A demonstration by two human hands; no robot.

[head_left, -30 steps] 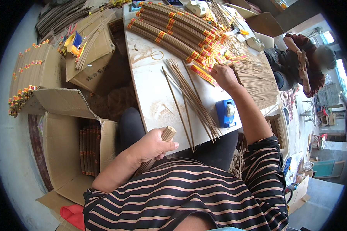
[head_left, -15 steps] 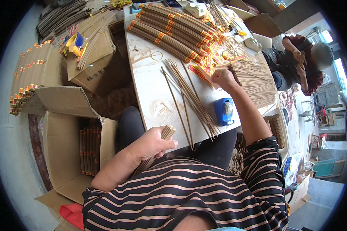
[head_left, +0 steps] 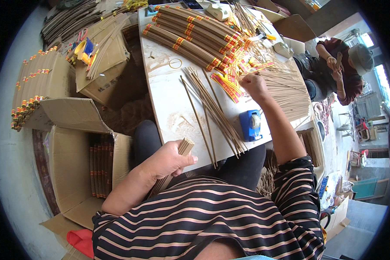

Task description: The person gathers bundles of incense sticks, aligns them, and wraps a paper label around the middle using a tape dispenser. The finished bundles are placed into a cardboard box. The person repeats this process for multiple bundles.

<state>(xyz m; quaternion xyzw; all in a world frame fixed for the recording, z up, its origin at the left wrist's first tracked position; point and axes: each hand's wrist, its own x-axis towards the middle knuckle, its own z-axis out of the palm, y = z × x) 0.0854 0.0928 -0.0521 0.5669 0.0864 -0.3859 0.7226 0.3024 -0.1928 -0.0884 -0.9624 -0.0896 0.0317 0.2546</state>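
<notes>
My left hand (head_left: 171, 160) is wrapped around a bundle of thin brown incense sticks (head_left: 186, 146), held tilted near the table's front edge. The bundle's lower part runs down by my striped shirt. Over the table, my right hand (head_left: 253, 86) is closed in a fist; what its fingers hold, if anything, is hidden. Right beside it lie red-and-yellow paper labels (head_left: 229, 88) and a large pile of loose incense sticks (head_left: 286, 93). Between my hands, several loose sticks (head_left: 212, 112) lie across the white table (head_left: 171, 89), next to a blue tape dispenser (head_left: 249, 125).
Labelled stick bundles (head_left: 190, 32) lie stacked at the table's far side. At left stand an open cardboard box (head_left: 80, 112) with dark bundles inside and a stack of banded bundles (head_left: 37, 82). A co-worker (head_left: 338, 69) sits at the far right, hands around some sticks.
My right hand has moved slightly away and to the right, uncovering more of the labels beside it. The left hand keeps its bundle almost in place.
</notes>
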